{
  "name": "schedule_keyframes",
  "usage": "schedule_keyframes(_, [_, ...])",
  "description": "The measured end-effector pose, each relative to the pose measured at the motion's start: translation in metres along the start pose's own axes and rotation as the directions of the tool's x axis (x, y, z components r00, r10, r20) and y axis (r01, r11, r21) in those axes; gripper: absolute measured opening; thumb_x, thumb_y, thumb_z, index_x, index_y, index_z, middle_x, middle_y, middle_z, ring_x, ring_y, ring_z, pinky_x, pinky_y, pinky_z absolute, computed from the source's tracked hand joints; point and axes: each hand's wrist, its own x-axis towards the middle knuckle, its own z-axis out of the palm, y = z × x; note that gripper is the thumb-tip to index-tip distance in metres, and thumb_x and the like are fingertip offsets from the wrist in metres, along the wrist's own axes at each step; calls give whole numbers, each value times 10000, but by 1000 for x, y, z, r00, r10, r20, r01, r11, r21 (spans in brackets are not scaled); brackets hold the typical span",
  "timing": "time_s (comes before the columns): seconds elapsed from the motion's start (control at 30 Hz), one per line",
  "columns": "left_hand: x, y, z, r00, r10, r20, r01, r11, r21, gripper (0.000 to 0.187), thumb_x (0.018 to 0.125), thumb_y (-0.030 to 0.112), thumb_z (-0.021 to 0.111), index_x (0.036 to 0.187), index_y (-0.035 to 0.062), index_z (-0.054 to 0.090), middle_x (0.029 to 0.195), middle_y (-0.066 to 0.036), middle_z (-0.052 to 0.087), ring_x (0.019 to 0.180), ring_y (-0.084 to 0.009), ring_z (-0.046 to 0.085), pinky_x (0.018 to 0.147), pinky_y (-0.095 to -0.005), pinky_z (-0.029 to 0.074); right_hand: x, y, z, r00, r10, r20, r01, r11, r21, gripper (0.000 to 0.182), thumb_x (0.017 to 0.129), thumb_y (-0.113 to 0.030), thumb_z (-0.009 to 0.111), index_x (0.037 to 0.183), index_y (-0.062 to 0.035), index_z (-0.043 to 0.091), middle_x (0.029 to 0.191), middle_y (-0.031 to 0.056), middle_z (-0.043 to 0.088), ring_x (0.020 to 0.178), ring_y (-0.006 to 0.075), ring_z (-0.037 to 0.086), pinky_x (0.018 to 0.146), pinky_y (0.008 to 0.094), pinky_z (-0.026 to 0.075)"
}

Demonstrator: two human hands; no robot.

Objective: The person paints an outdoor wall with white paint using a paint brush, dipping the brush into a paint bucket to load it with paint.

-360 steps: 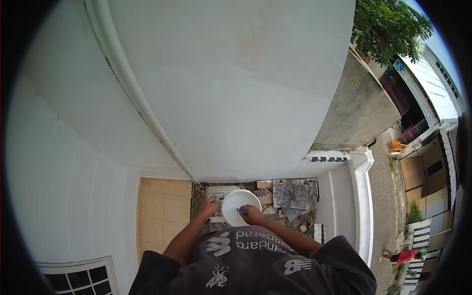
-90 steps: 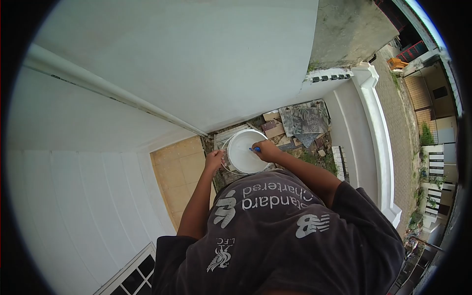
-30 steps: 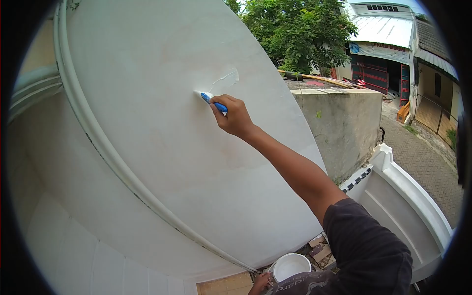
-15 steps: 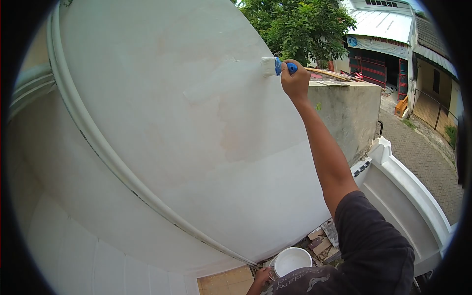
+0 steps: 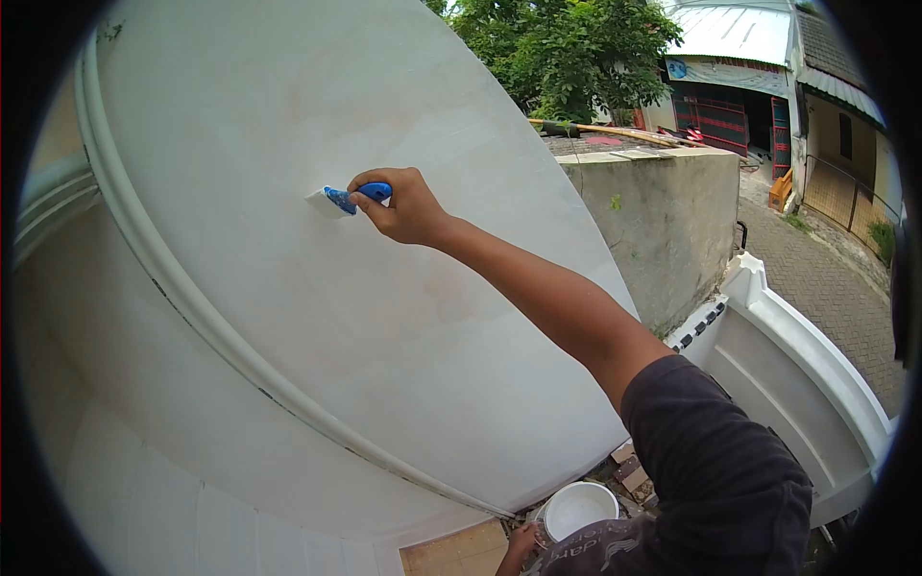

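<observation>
My right hand [image 5: 403, 206] is closed around the blue handle of a paintbrush [image 5: 338, 200], with the arm stretched across to the left. The brush's pale bristles touch the white wall [image 5: 461, 384], which shows faint pinkish patches around its middle. Low in the view, my left hand [image 5: 523, 540] is closed at the left side of a white bucket [image 5: 580, 511], held close to my body. My shirt covers part of the bucket's lower side, and its inside looks white.
A pale pipe-like moulding [image 5: 240, 355] curves down the wall's left side. Broken tiles and bricks [image 5: 631, 472] lie on the ground beyond the bucket. To the right stand a grey concrete wall [image 5: 663, 230] and a white parapet [image 5: 797, 374], with a paved lane [image 5: 816, 269] behind.
My right hand has swept the paintbrush left and somewhat down across the wall, from near its right edge towards its middle left. My left hand stays at the bucket.
</observation>
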Motion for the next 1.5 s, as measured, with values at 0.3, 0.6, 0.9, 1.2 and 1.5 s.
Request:
schedule_keyframes(0.3, [7,-2,1,999,-30,-23,31,999,33,263,949,280,578,995,24,614,716,-33,546,605,-153,579,554,-315,527,38,60,-171,896,-220,-386,-46,818,-573,121,836,-119,670,883,-8,685,680,102,655,534,126,593,518,254,460])
schedule_keyframes(0.6, [-6,5,3,1000,7,4,-8,997,75,279,948,294,580,998,22,616,716,-30,546,608,-152,585,552,-313,526,24,51,-75,943,-286,-172,129,787,-603,109,819,-55,643,919,-11,635,818,149,649,689,326,634,618,368,508])
schedule_keyframes(0.9, [1,1,1,1000,16,-10,-15,996,86,277,949,289,579,1014,24,625,720,-29,554,606,-142,579,548,-304,517,44,25,-10,957,163,-242,-116,973,200,134,872,-95,655,920,29,674,754,79,674,705,92,660,615,218,503])
schedule_keyframes(1.2, [4,-1,0,1000,7,21,-8,1000,20,267,945,278,587,1034,29,624,716,-25,546,605,-141,574,556,-297,520,73,48,-136,835,-387,-390,8,719,-695,139,819,-112,638,896,2,659,798,180,657,696,334,646,626,379,517])
schedule_keyframes(1.5, [8,-3,1,1000,10,4,-11,1000,24,285,940,293,594,1057,34,621,713,-21,547,606,-142,582,556,-293,519,55,24,-12,955,-287,-78,227,871,-435,74,808,-53,644,870,-14,638,750,145,621,600,324,595,557,367,483])
